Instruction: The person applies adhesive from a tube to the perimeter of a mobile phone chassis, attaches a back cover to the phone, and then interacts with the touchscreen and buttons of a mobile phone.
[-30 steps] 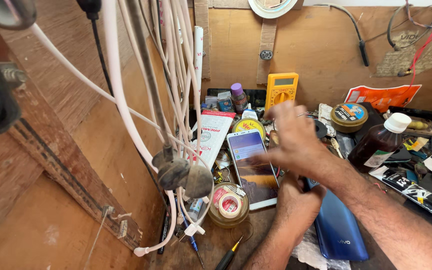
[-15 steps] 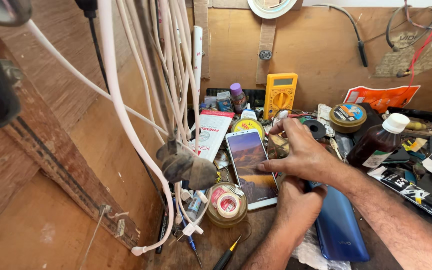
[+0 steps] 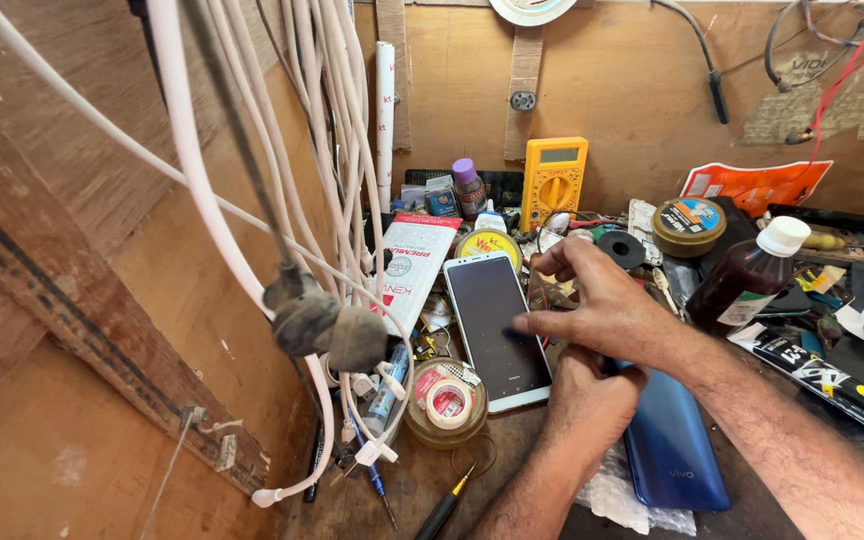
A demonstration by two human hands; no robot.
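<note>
A white-framed smartphone (image 3: 492, 325) lies face up among the clutter, its screen dark. My right hand (image 3: 607, 310) reaches in from the right with fingers spread, and one fingertip presses the right side of the screen. It holds nothing. My left hand (image 3: 580, 405) comes up from the bottom and sits against the phone's lower right edge. Its fingers are hidden under the right hand. A blue phone back cover (image 3: 674, 455) lies just right of the left wrist.
A bundle of white cables (image 3: 302, 250) hangs at the left over the wooden wall. Around the phone sit a tape roll on a round tin (image 3: 445, 403), a yellow multimeter (image 3: 554, 182), a dark bottle with a white cap (image 3: 747, 275), a screwdriver (image 3: 444, 510) and several tins and tools.
The phone's screen showed a bright picture before and is now dark. My right hand has come down from above the phone's top until its fingertip rests on the screen.
</note>
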